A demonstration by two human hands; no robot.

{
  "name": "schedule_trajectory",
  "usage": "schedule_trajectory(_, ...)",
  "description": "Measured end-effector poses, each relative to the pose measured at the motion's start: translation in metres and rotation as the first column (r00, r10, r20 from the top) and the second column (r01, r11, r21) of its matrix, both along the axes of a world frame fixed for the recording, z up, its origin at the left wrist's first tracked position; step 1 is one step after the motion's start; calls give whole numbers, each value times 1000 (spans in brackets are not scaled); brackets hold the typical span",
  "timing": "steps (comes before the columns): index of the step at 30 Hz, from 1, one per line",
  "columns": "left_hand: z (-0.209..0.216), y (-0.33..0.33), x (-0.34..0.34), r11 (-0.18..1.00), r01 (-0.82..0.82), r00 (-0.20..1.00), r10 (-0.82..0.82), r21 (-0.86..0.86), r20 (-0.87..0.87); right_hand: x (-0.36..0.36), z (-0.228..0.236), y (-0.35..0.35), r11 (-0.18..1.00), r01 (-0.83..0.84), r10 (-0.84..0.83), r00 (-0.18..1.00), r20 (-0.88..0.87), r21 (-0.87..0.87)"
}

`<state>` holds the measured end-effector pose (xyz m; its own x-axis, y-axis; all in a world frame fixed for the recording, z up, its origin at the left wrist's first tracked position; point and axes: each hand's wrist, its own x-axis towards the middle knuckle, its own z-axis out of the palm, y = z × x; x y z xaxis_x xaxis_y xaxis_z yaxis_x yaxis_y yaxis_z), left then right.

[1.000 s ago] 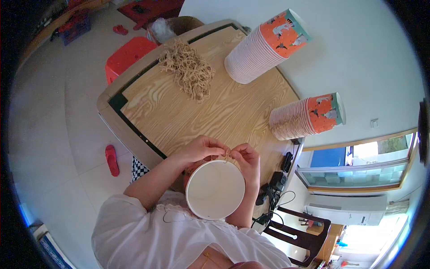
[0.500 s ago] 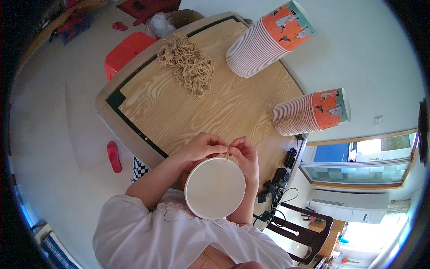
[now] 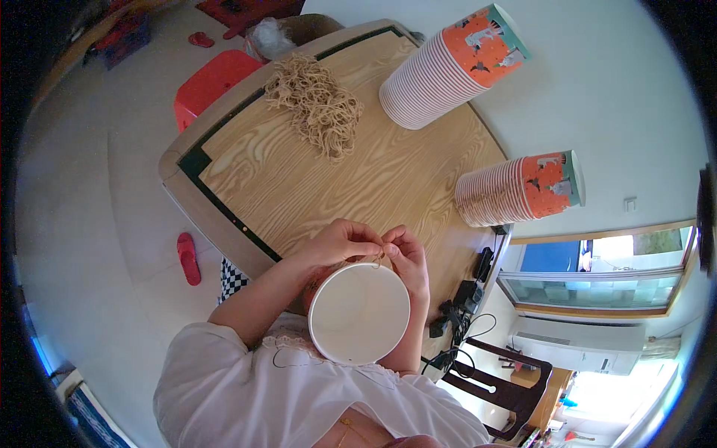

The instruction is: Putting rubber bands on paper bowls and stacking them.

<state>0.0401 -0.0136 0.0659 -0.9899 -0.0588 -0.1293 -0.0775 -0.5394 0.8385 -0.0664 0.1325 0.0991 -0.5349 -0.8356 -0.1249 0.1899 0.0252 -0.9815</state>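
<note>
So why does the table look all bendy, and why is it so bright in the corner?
In the head view, the fisheye lens curves the straight edges of the light wooden table and leaves a black rim around the picture; daylight through the window washes out the lower right corner; both hands at the white paper tub look sharp.

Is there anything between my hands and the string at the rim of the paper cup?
Nothing visible. Both the left hand and the right hand already pinch the tan string at the far rim of the white paper cup.
</note>
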Motion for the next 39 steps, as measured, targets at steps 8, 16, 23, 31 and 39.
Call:
schedule_trajectory(8,-5,-2,2,998,-9,999,11,65,-30,3,7,0,998,1,1,1000,-20,62)
schedule_trajectory(16,-1,-8,12,984,-5,1000,7,181,-15,11,35,11,982,-124,139,985,-102,141)
schedule_trajectory(23,3,-9,15,987,-21,1000,23,162,-15,15,42,7,956,-230,266,941,-210,181)
schedule_trajectory(31,-6,-20,29,994,-28,998,33,101,-49,20,37,9,982,-111,133,981,-142,150)
schedule_trajectory(39,-3,-21,31,993,-36,999,38,111,-20,21,32,11,983,-59,83,988,-132,171)
